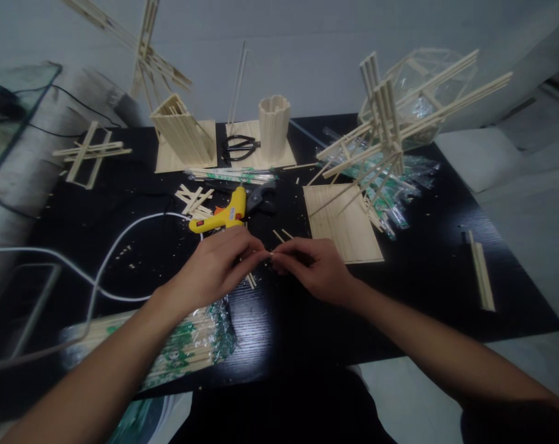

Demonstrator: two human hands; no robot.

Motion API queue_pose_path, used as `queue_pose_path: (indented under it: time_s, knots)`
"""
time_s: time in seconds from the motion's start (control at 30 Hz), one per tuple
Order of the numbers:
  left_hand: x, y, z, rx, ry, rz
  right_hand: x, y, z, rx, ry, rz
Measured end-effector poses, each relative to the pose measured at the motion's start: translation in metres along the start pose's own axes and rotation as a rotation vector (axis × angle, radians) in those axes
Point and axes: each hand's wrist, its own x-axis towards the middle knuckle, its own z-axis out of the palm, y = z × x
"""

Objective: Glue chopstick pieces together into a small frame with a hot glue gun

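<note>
My left hand (231,256) and my right hand (314,265) meet fingertip to fingertip over the middle of the black table. Both are closed in a pinch around something tiny and pale between them, too small to name. Thin wooden sticks (251,281) lie under and beside my left hand, and two more stick ends (283,234) show just beyond my right fingers. A yellow glue gun (221,217) rests right behind my left hand, with its dark nozzle end towards the right. To the right of my right hand is a flat stick panel (342,225) carrying a stick windmill frame (385,132).
Packs of wrapped chopsticks (187,345) lie at the front left, near a white cord (117,246). Behind stand a slanted stick tower (180,132) and a round one (274,126), with black-handled pliers (240,148) between. Sticks (482,274) lie near the right edge.
</note>
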Motion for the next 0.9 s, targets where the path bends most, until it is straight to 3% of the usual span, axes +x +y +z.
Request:
queue_pose_path:
  time_s: [0.5, 0.63, 0.9]
  knots:
    - [0.0004, -0.0011, -0.0067, -0.024, 0.047, -0.074, 0.0027, 0.0032, -0.0023, 0.085, 0.062, 0.032]
    - [0.001, -0.0002, -0.0049, -0.05, 0.01, -0.039, 0.0013, 0.0026, -0.001, 0.058, 0.065, 0.013]
    - [0.0001, 0.0017, -0.0036, -0.01, 0.044, 0.004, 0.0003, 0.0004, 0.0006, 0.042, 0.039, 0.01]
